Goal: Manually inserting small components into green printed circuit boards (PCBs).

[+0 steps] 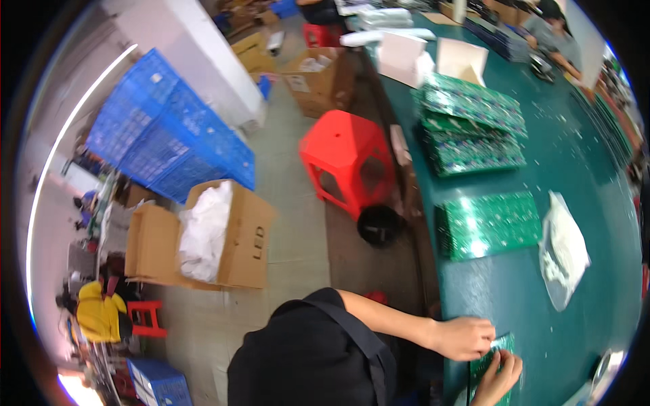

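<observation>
My left hand (pixel 466 338) is at the far end of a green circuit board (pixel 482 366) on the green table, its fingers curled in and pressed together over the board's edge. My right hand (pixel 500 380) comes in from the lower edge over the same board, thumb and fingertips drawn into a pinch. Whatever sits between the fingertips of either hand is too small or hidden to make out. Beyond the hands lies a stack of green circuit boards (pixel 491 224). Beside that stack is a clear plastic bag of small white parts (pixel 566 249).
A taller, uneven pile of circuit boards (pixel 470 125) stands farther along the table (pixel 487 294). A red stool (pixel 347 152) and a black bin (pixel 379 225) are beside the table. Left are an open cardboard box (pixel 247 237) and blue crates (pixel 169 128). Another person (pixel 552 40) sits at far right.
</observation>
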Demonstrator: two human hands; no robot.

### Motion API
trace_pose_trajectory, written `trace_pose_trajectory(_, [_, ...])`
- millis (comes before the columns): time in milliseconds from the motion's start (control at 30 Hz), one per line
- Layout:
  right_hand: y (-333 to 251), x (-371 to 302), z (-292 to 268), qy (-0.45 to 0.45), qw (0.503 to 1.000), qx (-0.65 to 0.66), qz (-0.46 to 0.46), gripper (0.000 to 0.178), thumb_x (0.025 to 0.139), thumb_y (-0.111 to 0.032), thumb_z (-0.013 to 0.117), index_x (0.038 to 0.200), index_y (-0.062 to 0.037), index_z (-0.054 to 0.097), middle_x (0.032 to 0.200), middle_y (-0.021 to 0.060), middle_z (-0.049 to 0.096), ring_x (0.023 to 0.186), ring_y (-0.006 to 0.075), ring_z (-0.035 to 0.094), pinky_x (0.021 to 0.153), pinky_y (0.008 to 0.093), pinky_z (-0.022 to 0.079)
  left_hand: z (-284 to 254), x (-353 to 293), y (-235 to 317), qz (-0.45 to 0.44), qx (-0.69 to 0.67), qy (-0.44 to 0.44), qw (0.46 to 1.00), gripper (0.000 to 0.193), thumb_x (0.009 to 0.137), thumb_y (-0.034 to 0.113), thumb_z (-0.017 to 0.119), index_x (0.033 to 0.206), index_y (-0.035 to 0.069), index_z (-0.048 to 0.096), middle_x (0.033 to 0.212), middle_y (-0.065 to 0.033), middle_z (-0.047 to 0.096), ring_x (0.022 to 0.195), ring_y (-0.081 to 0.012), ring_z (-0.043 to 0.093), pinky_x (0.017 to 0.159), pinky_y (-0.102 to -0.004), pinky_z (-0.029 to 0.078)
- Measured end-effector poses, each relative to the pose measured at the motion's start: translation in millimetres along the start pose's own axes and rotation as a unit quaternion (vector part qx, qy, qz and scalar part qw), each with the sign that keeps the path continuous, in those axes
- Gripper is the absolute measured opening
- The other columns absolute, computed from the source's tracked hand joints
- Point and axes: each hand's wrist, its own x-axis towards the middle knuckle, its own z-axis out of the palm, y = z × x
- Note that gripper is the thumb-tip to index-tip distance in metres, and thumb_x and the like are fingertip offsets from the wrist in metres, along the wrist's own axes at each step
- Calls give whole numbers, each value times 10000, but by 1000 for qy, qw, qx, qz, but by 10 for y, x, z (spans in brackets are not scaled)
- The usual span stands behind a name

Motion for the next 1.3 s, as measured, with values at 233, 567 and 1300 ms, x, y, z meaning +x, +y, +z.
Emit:
trace_pose_trajectory(233, [-478, 216, 88, 104, 991, -83, -22, 125, 776, -77, 719, 863, -62, 630, 887, 102, 592, 855, 295, 566, 760, 407, 431, -349, 143, 64, -35, 35, -22, 999, 77, 794, 118, 670, 847, 80, 630, 994, -73, 595, 919, -277, 570, 805, -373, 487])
trace_pose_trajectory(567, [-421, 58, 27, 122, 991, -49, 8, 174, 780, -50, 704, 947, -59, 657, 888, 66, 587, 840, 254, 559, 745, 375, 419, -251, 203, 106, -57, 26, -64, 996, 94, 790, 82, 697, 870, 78, 647, 1020, -68, 597, 911, -253, 575, 777, -351, 488])
trace_pose_trajectory(1300, [-493, 204, -84, 55, 988, -141, -19, 156, 784, -90, 691, 933, -76, 648, 884, 40, 578, 857, 220, 562, 827, 387, 411, -274, 191, 95, -56, 30, -64, 996, 89, 777, 66, 696, 851, 68, 647, 1025, -69, 594, 869, -236, 571, 754, -342, 485])
